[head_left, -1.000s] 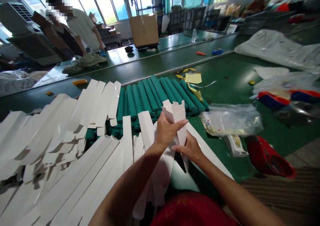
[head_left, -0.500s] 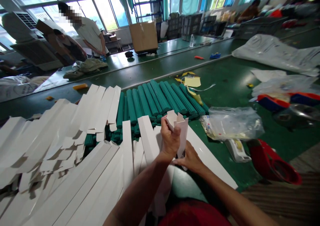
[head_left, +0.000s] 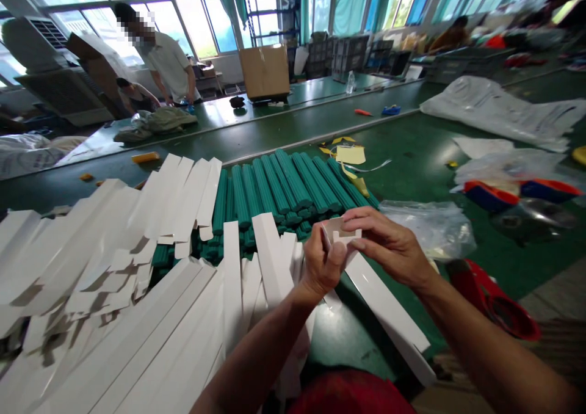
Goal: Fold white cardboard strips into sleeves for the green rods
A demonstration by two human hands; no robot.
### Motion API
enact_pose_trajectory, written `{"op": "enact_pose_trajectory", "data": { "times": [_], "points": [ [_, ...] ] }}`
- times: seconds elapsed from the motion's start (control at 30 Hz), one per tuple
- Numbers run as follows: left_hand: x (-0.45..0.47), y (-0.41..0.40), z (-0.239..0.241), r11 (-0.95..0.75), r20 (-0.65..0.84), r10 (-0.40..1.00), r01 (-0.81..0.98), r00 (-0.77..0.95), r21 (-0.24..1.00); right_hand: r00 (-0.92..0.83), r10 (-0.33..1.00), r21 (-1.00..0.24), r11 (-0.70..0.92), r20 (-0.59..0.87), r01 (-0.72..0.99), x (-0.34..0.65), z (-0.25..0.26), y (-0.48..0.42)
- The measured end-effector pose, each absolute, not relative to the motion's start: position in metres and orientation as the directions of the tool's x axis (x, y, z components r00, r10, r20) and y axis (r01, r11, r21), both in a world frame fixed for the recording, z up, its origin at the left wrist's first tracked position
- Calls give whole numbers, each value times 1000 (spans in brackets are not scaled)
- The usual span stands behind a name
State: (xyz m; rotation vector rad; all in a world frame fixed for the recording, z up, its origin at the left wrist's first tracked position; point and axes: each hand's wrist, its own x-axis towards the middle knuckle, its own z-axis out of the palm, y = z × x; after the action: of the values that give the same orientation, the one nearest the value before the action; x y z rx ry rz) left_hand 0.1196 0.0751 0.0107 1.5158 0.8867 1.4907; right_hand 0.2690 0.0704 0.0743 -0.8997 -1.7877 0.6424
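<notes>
My left hand (head_left: 321, 266) is closed around the upper end of a long, narrow white cardboard box (head_left: 341, 232) held upright over the table edge. My right hand (head_left: 389, 246) reaches over the box's open top, fingers pressing on its end flaps. Just behind the hands lies a stack of green rods (head_left: 284, 188). Many more flat white boxes (head_left: 137, 292) lie in a heap to the left, and another white box (head_left: 389, 313) rests under my right wrist.
Clear plastic bags (head_left: 434, 228), a red item (head_left: 494, 304) and scraps of yellow paper (head_left: 350, 154) lie on the green table (head_left: 412, 170) to the right. Farther back are a cardboard carton (head_left: 264, 71) and a person in a pale shirt (head_left: 167, 66) standing at another table.
My right hand rose from the lower part of the box to its top end. The left hand slid lower and stays gripped around the box, which now sits lower in front of me.
</notes>
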Motion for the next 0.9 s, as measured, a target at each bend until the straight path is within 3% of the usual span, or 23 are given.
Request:
{"op": "enact_pose_trajectory", "data": {
  "times": [0.2, 0.3, 0.37, 0.43, 0.5, 0.57, 0.73, 0.9],
  "points": [
    [118, 64, 27, -328, 342, 937, -152, 73, 932, 128, 912, -895, 343, 390, 285, 241, 65, 51],
    [119, 57, 39, -279, 290, 956, -178, 36, 944, 239, 863, -864, 341, 444, 371, 226, 62, 45],
    [120, 55, 45, -246, 249, 969, -124, 6, 961, 235, 755, -733, 431, 612, 526, 222, 59, 43],
    [122, 53, 49, -234, 233, 972, -35, -30, 972, 133, 608, -520, 521, 783, 677, 222, 55, 43],
    [123, 53, 50, -248, 251, 966, 48, -65, 968, 1, 532, -359, 570, 847, 739, 226, 54, 44],
    [126, 54, 47, -279, 288, 953, 97, -99, 955, -94, 537, -308, 609, 838, 731, 231, 56, 47],
    [129, 56, 40, -288, 283, 939, 5, -194, 958, -122, 699, -501, 613, 705, 611, 237, 70, 54],
    [124, 56, 39, -311, 310, 945, 2, -102, 950, -5, 916, -805, 355, 401, 475, 239, 77, 59]
  ]
}}
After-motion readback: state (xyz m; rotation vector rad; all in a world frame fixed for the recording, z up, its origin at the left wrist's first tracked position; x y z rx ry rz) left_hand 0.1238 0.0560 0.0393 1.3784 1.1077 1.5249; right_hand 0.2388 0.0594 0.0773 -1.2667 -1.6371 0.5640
